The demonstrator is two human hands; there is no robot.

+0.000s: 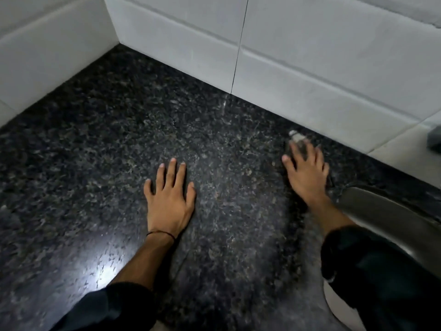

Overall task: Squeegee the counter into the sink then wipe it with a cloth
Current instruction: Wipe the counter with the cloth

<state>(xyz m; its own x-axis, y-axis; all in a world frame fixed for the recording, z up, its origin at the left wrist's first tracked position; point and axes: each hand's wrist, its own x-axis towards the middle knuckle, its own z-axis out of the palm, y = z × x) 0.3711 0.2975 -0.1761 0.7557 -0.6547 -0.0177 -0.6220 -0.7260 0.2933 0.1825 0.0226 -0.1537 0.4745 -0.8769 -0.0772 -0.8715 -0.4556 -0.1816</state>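
The dark speckled granite counter [100, 144] fills the view. My left hand [168, 199] lies flat on it near the middle, fingers spread, holding nothing. Further right, my right hand [306, 173] presses down on a dark, motion-blurred cloth [297, 139]. A lighter grey bit of the cloth pokes out past the fingertips. Most of the cloth is hidden under the hand. The steel sink [391, 216] curves in at the right edge, just beside my right forearm. No squeegee is in view.
White tiled walls [298, 56] close the counter at the back and left, meeting in a corner at the upper left. A grey-blue object [434, 137] sits on the tiled ledge at the far right edge. A bright light glare shows on the counter's near left.
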